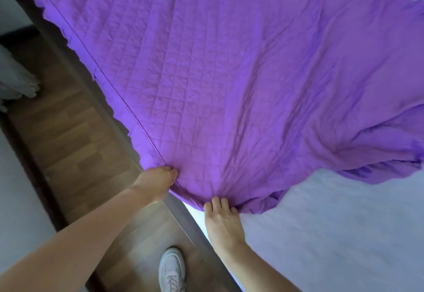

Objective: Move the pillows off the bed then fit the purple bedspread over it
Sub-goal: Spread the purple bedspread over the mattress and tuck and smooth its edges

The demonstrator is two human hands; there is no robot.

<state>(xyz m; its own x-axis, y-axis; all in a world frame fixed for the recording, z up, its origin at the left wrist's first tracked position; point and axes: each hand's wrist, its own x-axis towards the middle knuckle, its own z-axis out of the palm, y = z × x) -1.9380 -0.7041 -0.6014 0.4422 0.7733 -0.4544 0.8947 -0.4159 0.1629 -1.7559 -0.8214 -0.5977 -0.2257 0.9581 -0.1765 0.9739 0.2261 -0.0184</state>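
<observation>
The purple quilted bedspread (218,73) lies spread over most of the bed, with a frilled edge hanging over the bed's left side. Its near end is bunched and leaves the pale mattress (332,234) bare at the lower right. My left hand (156,182) is shut on the bedspread's edge at the side of the bed. My right hand (221,217) grips the bunched near hem on top of the mattress, fingers curled into the fabric. No pillows are in view.
The dark wooden bed frame (183,209) runs diagonally from upper left to lower centre. A narrow strip of wood floor (75,144) lies between bed and white wall. My white shoe (171,268) stands on it. Grey-white fabric (16,78) sits at the left edge.
</observation>
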